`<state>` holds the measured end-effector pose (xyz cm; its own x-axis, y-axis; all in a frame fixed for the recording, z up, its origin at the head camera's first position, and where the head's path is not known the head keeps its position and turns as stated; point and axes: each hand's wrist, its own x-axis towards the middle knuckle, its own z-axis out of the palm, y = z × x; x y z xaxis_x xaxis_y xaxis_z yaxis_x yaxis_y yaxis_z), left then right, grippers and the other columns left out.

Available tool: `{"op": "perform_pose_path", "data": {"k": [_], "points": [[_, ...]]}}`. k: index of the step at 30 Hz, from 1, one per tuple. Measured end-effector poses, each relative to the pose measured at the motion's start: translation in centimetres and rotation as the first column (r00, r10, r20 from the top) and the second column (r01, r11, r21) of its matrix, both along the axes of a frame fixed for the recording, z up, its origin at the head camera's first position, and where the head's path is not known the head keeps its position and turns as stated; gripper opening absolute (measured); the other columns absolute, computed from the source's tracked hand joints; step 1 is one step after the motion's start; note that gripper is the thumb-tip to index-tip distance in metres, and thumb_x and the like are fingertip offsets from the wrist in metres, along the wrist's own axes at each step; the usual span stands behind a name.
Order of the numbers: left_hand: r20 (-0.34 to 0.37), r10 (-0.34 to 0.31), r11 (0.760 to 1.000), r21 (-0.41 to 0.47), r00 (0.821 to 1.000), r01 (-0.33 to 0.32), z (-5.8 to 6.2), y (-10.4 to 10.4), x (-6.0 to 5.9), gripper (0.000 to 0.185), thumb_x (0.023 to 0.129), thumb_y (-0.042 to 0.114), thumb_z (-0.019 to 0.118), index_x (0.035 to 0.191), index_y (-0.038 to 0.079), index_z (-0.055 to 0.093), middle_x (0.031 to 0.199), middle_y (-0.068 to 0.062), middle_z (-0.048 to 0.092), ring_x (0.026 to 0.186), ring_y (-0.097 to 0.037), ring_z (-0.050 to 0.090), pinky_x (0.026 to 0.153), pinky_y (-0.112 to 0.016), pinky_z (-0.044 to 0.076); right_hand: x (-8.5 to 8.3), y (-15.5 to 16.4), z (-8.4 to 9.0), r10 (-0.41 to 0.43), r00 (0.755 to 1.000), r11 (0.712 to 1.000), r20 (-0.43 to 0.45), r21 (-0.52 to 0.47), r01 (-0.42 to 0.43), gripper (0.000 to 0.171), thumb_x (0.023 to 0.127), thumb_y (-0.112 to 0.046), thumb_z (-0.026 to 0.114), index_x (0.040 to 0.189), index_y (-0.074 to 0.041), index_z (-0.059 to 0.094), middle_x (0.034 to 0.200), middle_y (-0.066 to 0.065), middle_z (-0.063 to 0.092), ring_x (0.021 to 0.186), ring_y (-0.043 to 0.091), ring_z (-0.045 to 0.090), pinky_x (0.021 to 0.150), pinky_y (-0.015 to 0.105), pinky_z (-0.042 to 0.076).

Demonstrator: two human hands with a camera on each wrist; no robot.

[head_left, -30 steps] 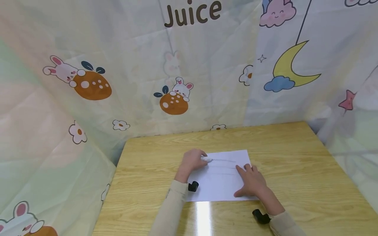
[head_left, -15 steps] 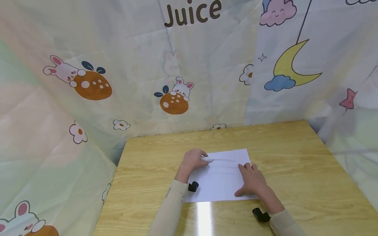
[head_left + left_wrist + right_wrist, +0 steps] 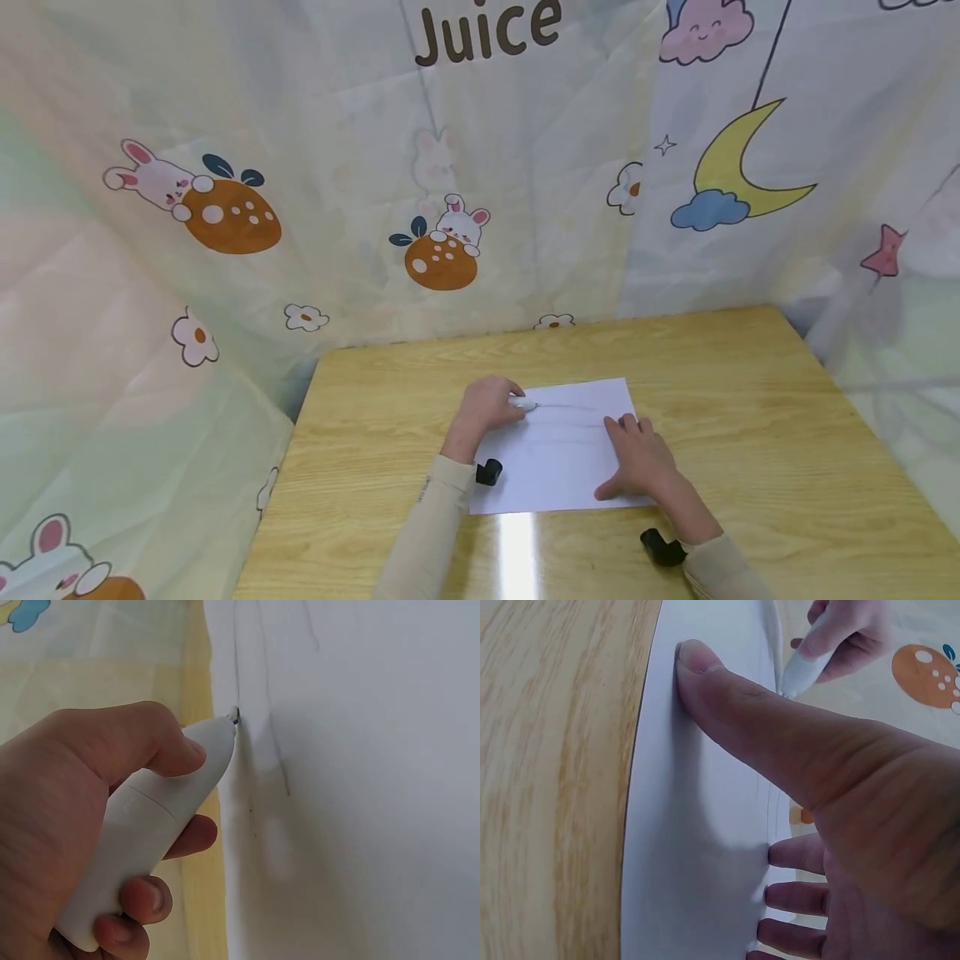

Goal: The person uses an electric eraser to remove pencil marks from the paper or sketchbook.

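Observation:
My left hand [image 3: 486, 407] grips a smooth white rounded tool [image 3: 161, 806] with a small narrow tip. In the left wrist view, its thumb lies on top near the tip and the other fingers curl below. That tip meets a thin grey line [image 3: 237, 656] near the edge of a white paper sheet [image 3: 555, 479]. Several thin lines run across the upper part of the sheet. My right hand [image 3: 641, 457] rests on the paper's right side with spread fingers and the thumb near the front edge. The tool's exact kind is unclear.
The paper lies on a wooden table [image 3: 375, 467]. Black wrist camera pieces [image 3: 489, 472] show beside both forearms. A printed curtain [image 3: 337, 167] with rabbits, fruit and a moon hangs behind the table and along its sides.
My right fingertips have shifted slightly right on the paper since one second ago. The left hand keeps nearly the same place with the white tool's tip at the top line.

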<state>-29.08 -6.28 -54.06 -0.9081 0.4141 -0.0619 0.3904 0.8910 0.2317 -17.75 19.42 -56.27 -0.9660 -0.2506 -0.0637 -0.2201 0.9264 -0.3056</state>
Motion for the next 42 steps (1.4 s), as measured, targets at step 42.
{"op": "perform_pose_path", "data": {"k": [42], "points": [[-0.035, -0.041, 0.996, -0.077, 0.999, 0.038, 0.8, -0.1, 0.1, 0.027, 0.077, 0.033, 0.074, 0.102, 0.025, 0.078, 0.098, 0.009, 0.071, 0.065, -0.007, 0.052, 0.052, -0.024, 0.041, 0.4, 0.0, 0.6, 0.009, 1.0, 1.0, 0.021, -0.015, -0.009, 0.129, 0.045, -0.066, 0.087, 0.137, 0.013, 0.042, 0.129, 0.029, 0.045, 0.112, 0.048, 0.042, 0.083, 0.059, 0.043]]}}
